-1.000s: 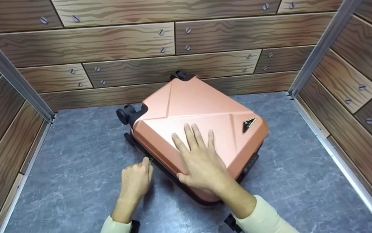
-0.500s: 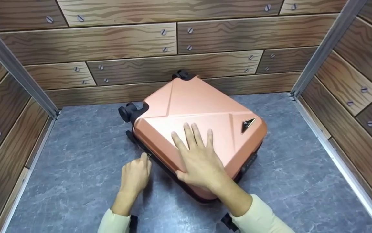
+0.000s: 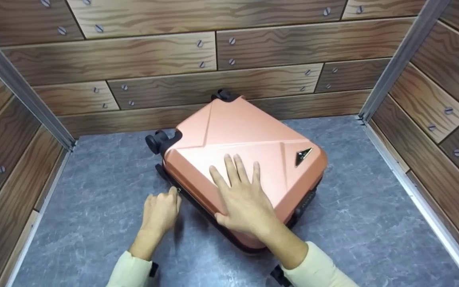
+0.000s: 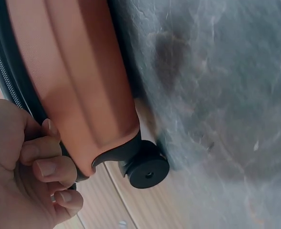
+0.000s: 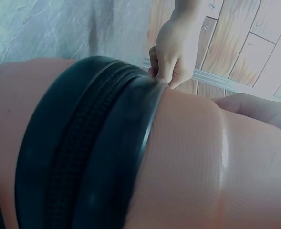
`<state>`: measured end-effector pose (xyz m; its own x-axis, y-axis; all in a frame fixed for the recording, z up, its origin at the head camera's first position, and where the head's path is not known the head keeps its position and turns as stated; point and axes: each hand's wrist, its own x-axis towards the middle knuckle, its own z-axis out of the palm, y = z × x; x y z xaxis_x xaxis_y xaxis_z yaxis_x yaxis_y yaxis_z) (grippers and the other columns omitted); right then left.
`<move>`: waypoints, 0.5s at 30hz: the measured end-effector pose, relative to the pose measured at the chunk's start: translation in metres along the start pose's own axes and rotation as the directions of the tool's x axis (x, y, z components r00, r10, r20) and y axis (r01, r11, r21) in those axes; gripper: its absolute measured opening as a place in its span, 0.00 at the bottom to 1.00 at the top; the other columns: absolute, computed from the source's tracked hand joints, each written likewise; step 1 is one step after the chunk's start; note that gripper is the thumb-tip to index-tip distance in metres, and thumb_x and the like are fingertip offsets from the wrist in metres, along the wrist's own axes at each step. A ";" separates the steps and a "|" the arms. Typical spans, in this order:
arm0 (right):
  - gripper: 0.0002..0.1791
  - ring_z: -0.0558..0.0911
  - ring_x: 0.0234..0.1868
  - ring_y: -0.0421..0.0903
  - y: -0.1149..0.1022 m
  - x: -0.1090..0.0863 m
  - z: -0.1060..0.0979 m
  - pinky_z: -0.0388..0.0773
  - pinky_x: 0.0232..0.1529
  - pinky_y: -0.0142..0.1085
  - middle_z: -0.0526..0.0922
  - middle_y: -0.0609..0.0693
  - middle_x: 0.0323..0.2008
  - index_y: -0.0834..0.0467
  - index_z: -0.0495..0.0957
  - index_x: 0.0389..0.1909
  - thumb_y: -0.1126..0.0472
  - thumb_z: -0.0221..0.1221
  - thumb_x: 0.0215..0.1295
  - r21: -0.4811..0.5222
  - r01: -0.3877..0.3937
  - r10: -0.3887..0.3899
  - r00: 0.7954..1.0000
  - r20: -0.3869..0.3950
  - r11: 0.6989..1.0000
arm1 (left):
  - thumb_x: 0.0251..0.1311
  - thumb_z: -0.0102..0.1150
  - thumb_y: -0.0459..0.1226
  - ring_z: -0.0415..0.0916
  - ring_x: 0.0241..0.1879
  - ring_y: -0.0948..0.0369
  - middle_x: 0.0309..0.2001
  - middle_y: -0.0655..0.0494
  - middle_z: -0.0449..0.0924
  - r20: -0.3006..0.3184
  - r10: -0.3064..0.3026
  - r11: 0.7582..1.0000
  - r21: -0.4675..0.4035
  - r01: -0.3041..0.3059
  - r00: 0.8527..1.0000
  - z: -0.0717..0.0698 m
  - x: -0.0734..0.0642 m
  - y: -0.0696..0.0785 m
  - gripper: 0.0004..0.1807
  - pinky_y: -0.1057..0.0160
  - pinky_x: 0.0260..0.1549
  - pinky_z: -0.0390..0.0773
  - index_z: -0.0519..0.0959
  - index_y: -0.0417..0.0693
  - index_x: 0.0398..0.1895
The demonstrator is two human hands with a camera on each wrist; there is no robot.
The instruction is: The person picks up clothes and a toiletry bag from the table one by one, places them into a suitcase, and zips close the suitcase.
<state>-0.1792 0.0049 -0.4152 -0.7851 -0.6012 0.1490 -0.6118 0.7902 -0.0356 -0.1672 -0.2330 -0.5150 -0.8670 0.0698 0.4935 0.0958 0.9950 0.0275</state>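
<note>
A rose-pink hard-shell suitcase lies flat on the floor, turned at an angle, with black wheels at its far left end. A black zipper runs around its side. At the left side, near the wheels, my left hand has its fingers curled, pinching a zipper pull that the fingers mostly hide. In the left wrist view the curled fingers sit against the black zipper band. My right hand rests flat on the suitcase's top shell, fingers straight and spread.
Wood-plank-patterned walls enclose the grey marbled floor at the back and both sides. Metal strips line the corners and floor edges. A black wheel juts from the suitcase's end, close to the back wall.
My left hand has slid a short way along the zipper toward the wheel end. The right hand stays pressed on the shell. The head view has shifted slightly.
</note>
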 end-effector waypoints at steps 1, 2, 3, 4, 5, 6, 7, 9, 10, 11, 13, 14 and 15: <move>0.60 0.44 0.80 0.62 0.001 0.000 0.000 0.39 0.71 0.70 0.44 0.64 0.79 0.48 0.49 0.79 0.34 0.68 0.49 0.004 -0.004 0.004 1.000 0.005 1.000 | 0.64 0.53 0.36 0.76 0.15 0.41 0.16 0.41 0.78 0.010 0.000 1.000 -0.001 0.000 1.000 0.000 0.001 0.000 0.09 0.46 0.24 0.70 0.71 0.41 0.27; 0.60 0.44 0.80 0.62 0.001 -0.001 0.000 0.39 0.71 0.70 0.44 0.64 0.79 0.48 0.49 0.79 0.34 0.68 0.49 0.007 -0.005 0.005 1.000 0.011 1.000 | 0.64 0.53 0.36 0.76 0.15 0.41 0.16 0.41 0.78 0.019 0.000 1.000 -0.003 0.000 1.000 0.001 0.002 0.000 0.09 0.46 0.24 0.71 0.71 0.41 0.27; 0.60 0.44 0.80 0.62 0.001 -0.001 -0.001 0.39 0.71 0.70 0.43 0.64 0.79 0.48 0.49 0.80 0.34 0.68 0.49 0.011 -0.004 0.004 1.000 0.016 1.000 | 0.64 0.53 0.36 0.77 0.16 0.41 0.16 0.41 0.79 0.030 -0.006 1.000 -0.006 0.006 1.000 0.001 0.002 -0.001 0.10 0.46 0.25 0.72 0.72 0.41 0.27; 0.60 0.43 0.80 0.62 0.002 -0.001 -0.001 0.38 0.71 0.70 0.43 0.64 0.79 0.48 0.49 0.80 0.34 0.68 0.49 0.013 -0.003 0.003 1.000 0.019 1.000 | 0.65 0.52 0.36 0.77 0.16 0.41 0.16 0.41 0.79 0.037 -0.013 1.000 -0.007 0.013 0.999 0.001 0.003 -0.001 0.10 0.45 0.26 0.72 0.72 0.41 0.27; 0.60 0.43 0.80 0.62 0.002 -0.001 -0.001 0.38 0.71 0.70 0.43 0.64 0.79 0.48 0.49 0.80 0.34 0.68 0.49 0.011 -0.004 0.003 1.000 0.018 1.000 | 0.65 0.52 0.36 0.77 0.16 0.41 0.16 0.41 0.79 0.037 -0.018 1.000 -0.008 0.018 0.999 0.001 0.004 -0.001 0.10 0.45 0.27 0.73 0.72 0.41 0.27; 0.60 0.43 0.80 0.62 0.002 0.000 -0.002 0.38 0.71 0.70 0.43 0.64 0.79 0.47 0.48 0.80 0.34 0.68 0.49 0.007 -0.005 0.005 1.000 0.014 1.000 | 0.65 0.52 0.36 0.78 0.16 0.41 0.17 0.41 0.79 0.040 -0.022 1.000 -0.008 0.023 0.999 0.001 0.005 -0.001 0.10 0.44 0.28 0.73 0.72 0.41 0.27; 0.60 0.43 0.80 0.62 0.002 0.000 -0.002 0.38 0.71 0.70 0.43 0.64 0.79 0.47 0.49 0.80 0.34 0.68 0.49 0.005 -0.006 0.006 1.000 0.012 1.000 | 0.65 0.52 0.36 0.78 0.16 0.41 0.17 0.40 0.79 0.040 -0.024 1.000 -0.008 0.025 0.999 0.001 0.006 -0.001 0.10 0.44 0.28 0.73 0.72 0.41 0.27; 0.60 0.43 0.80 0.62 0.002 0.000 -0.002 0.39 0.71 0.70 0.43 0.64 0.79 0.48 0.49 0.80 0.34 0.68 0.49 0.003 -0.005 0.005 1.000 0.009 1.000 | 0.65 0.52 0.36 0.77 0.15 0.42 0.16 0.41 0.79 0.026 -0.020 1.000 -0.002 0.020 0.999 0.002 0.006 -0.001 0.10 0.45 0.27 0.73 0.72 0.41 0.27; 0.60 0.44 0.80 0.62 0.002 0.000 -0.001 0.39 0.71 0.70 0.43 0.64 0.79 0.48 0.49 0.79 0.34 0.68 0.49 0.002 -0.003 0.003 1.000 0.006 1.000 | 0.64 0.53 0.36 0.77 0.15 0.42 0.16 0.41 0.79 0.014 -0.016 1.000 0.006 0.016 1.000 0.002 0.005 -0.001 0.10 0.46 0.25 0.72 0.71 0.41 0.26; 0.60 0.44 0.80 0.63 0.002 0.000 -0.001 0.40 0.71 0.70 0.44 0.64 0.79 0.48 0.49 0.79 0.35 0.68 0.48 0.004 0.000 0.000 1.000 0.002 1.000 | 0.63 0.54 0.36 0.77 0.14 0.42 0.16 0.41 0.79 0.001 -0.011 1.000 0.014 0.011 1.000 0.002 0.005 -0.001 0.10 0.47 0.23 0.71 0.71 0.41 0.25; 0.60 0.45 0.79 0.63 0.002 0.000 -0.001 0.41 0.70 0.71 0.45 0.65 0.79 0.48 0.50 0.79 0.35 0.68 0.48 0.006 0.005 -0.005 1.000 -0.012 1.000 | 0.62 0.55 0.36 0.76 0.13 0.42 0.15 0.41 0.78 -0.025 -0.010 1.000 0.027 0.010 1.000 0.003 0.006 -0.001 0.10 0.47 0.21 0.69 0.71 0.41 0.24; 0.60 0.46 0.79 0.63 0.002 0.001 -0.001 0.41 0.70 0.71 0.46 0.65 0.79 0.48 0.50 0.79 0.35 0.68 0.48 0.005 0.006 -0.006 1.000 -0.023 1.000 | 0.62 0.56 0.36 0.76 0.14 0.42 0.15 0.40 0.78 -0.036 -0.013 0.999 0.032 0.014 0.999 0.003 0.007 -0.002 0.10 0.47 0.20 0.69 0.71 0.41 0.24; 0.60 0.46 0.79 0.63 0.002 0.001 -0.001 0.41 0.70 0.71 0.46 0.65 0.78 0.48 0.51 0.79 0.35 0.68 0.47 0.002 0.005 -0.005 0.999 -0.033 1.000 | 0.62 0.56 0.36 0.77 0.14 0.41 0.15 0.40 0.79 -0.044 -0.018 0.999 0.036 0.019 0.999 0.003 0.009 -0.002 0.10 0.47 0.19 0.70 0.71 0.41 0.24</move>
<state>-0.1816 0.0061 -0.4139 -0.7785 -0.6007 0.1818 -0.6158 0.7870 -0.0368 -0.1765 -0.2343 -0.5130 -0.8459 0.0488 0.5310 0.0610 0.9981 0.0054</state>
